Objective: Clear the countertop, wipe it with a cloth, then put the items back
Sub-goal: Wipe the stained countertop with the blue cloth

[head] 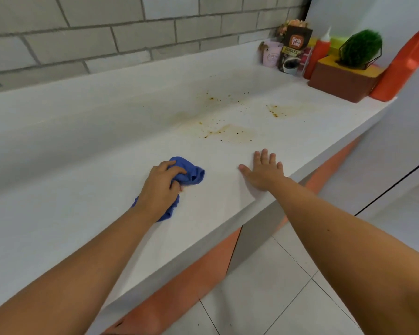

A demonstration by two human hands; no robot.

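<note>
Wiping step judged in progress. Left hand (pixel 159 189) curled over blue cloth (pixel 190 174), fingers bunching it against white countertop (pixel 82 226); cloth sits near the front edge, left of centre, partly hidden under palm. Cloth crumpled, soft, light by appearance; likely to slide easily on the smooth top, so best gripped from above with the whole palm, loose folds tucked under. Cannot tell whether damp.

Right hand (pixel 264 170) empty, fingers spread, flat on countertop just beside the front edge, apparently bracing.

Brown stains (pixel 228 132) and dark specks beyond both hands, toward the middle of the surface; second patch further right (pixel 276 111). Not yet reached by cloth. Judged likely to need firm pressure.

Far right corner crowded: pink cup (pixel 272 55), dark coffee pouch (pixel 292 52), red squeeze bottle (pixel 318 56), green plant in brown-and-yellow box (pixel 344 81), orange jug (pixel 404 66). Remainder of top bare.

Grey brick-pattern wall (pixel 107 32) behind; pale tiled floor (pixel 264 286) below, orange panel under counter edge.
</note>
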